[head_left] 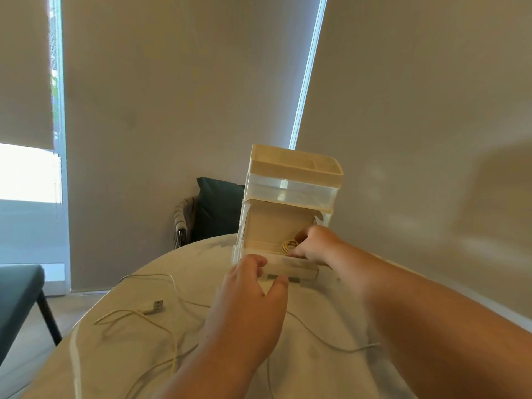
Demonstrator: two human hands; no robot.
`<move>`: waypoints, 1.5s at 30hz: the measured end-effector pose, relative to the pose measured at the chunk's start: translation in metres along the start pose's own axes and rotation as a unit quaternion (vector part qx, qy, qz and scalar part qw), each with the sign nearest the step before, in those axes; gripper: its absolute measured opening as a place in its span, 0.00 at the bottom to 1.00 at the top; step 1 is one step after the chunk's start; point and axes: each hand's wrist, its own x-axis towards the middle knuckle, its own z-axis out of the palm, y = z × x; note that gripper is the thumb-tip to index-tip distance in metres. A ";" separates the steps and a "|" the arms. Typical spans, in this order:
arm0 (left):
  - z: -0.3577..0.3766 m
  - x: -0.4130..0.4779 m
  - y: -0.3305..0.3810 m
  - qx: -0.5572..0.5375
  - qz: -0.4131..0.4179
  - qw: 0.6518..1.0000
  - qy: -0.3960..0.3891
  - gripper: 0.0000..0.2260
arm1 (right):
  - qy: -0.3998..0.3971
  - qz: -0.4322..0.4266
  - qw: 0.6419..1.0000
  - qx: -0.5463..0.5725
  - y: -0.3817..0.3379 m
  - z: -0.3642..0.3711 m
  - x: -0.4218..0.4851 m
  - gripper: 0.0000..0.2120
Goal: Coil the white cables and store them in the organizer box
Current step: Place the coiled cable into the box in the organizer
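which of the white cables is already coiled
The cable in the organizer's open lower drawer, by the right hand; the other cables lie loose on the table.

Pale rnd table (115, 355), dark cushion (218, 208) on chair (182, 223) behind, blinds (172, 82) down

Daylight is coming in through a window (28, 171) at the left, where a beige blind (26, 67) is hanging partway down. Wider beige blinds (172, 82) are covering the back, with a bright strip (308, 70) showing between them. A chair (181, 223) holding a dark cushion (218, 208) is standing behind the round bench's (115, 355) far edge. A dark seat (17, 286) is standing on the floor (72, 306) at the left.
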 end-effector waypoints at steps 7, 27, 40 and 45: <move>0.001 -0.002 0.000 0.000 0.004 1.000 0.001 0.18 | -0.061 0.008 0.992 -0.107 -0.011 0.000 0.003 0.14; -0.004 0.003 -0.001 0.071 0.085 0.987 -0.120 0.13 | 0.073 -0.090 0.988 0.102 0.008 -0.054 -0.104 0.07; -0.020 -0.029 0.015 0.081 0.078 0.985 -0.130 0.07 | 0.053 -0.066 0.968 0.238 0.055 -0.028 -0.286 0.07; -0.023 -0.042 0.024 0.212 0.081 0.950 -0.216 0.04 | 0.082 -0.074 0.976 0.185 0.067 -0.008 -0.313 0.05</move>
